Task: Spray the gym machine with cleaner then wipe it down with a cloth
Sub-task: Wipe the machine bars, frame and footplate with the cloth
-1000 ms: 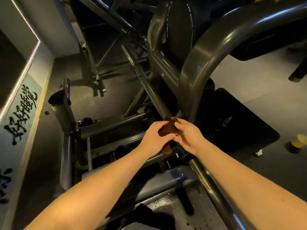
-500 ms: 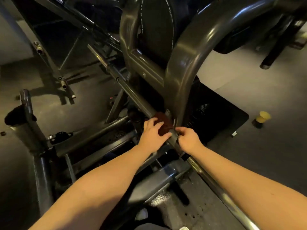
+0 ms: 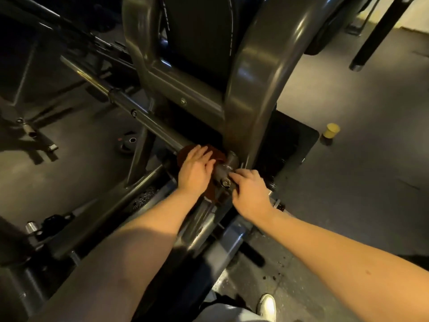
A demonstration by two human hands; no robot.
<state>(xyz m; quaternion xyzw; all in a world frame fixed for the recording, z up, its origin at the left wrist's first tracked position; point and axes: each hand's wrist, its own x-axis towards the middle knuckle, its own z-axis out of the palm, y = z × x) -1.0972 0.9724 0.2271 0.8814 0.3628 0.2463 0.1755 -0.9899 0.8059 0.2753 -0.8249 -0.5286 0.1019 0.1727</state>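
Wiping stage. Left hand, fingers flat, presses the brown cloth onto the machine's bar. Right hand rests just beside it on the joint, grip unclear. Spraying probably done; much frame likely left.

Much cloth lies under the left hand.

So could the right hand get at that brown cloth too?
Probably yes. The right hand rests on the metal joint just beside the cloth, which the left hand presses to the bar; nothing stands between them.
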